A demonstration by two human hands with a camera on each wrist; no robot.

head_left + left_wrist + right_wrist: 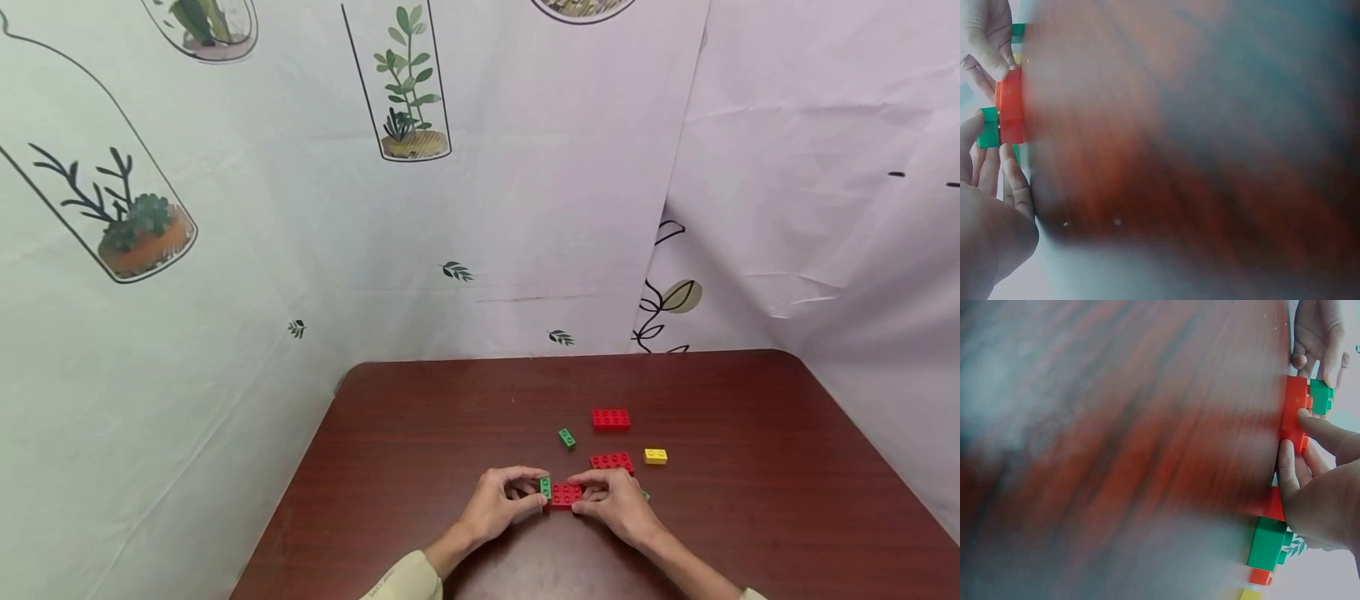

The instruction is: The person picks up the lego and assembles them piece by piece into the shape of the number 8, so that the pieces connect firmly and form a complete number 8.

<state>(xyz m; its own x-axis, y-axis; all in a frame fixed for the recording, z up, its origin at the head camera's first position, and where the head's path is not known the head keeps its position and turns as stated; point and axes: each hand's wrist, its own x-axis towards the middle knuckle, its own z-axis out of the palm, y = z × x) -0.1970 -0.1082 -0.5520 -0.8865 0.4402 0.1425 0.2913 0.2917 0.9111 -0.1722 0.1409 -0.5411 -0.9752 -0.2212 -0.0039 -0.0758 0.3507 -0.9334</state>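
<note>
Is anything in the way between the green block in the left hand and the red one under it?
Nothing visible. The left hand pinches the green block directly over one end of the red block, while the right hand holds the other end. Whether the blocks are fully pressed together is unclear.
</note>
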